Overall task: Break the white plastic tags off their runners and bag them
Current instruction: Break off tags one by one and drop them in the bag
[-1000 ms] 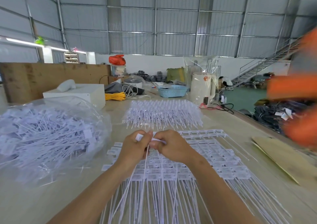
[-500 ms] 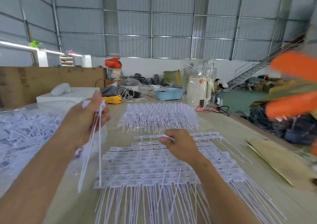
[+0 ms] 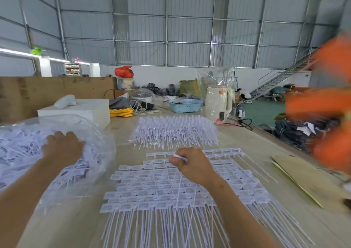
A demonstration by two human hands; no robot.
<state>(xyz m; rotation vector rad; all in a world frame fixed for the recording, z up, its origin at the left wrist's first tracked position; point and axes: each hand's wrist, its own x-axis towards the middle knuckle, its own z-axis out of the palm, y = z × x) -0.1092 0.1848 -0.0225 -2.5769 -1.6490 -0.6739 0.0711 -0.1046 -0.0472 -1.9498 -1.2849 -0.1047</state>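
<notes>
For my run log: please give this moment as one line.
left hand: in clear bag, grip hidden | right hand: pinching tag | tag sheets: on table

Large shed. Back wall (image 3: 171,29) of grey corrugated metal panels on a steel frame, white band along its base. Strip light (image 3: 17,52) glows at the left edge. Metal staircase (image 3: 281,78) climbs toward the upper right. Green floor (image 3: 262,113) at right centre. Brown board partition (image 3: 47,90) at left. Pale wooden table (image 3: 247,145) fills the lower frame; along its far edge a white box (image 3: 91,111), blue basket (image 3: 185,105), cream appliance (image 3: 218,103), yellow coiled cord (image 3: 121,112).
</notes>
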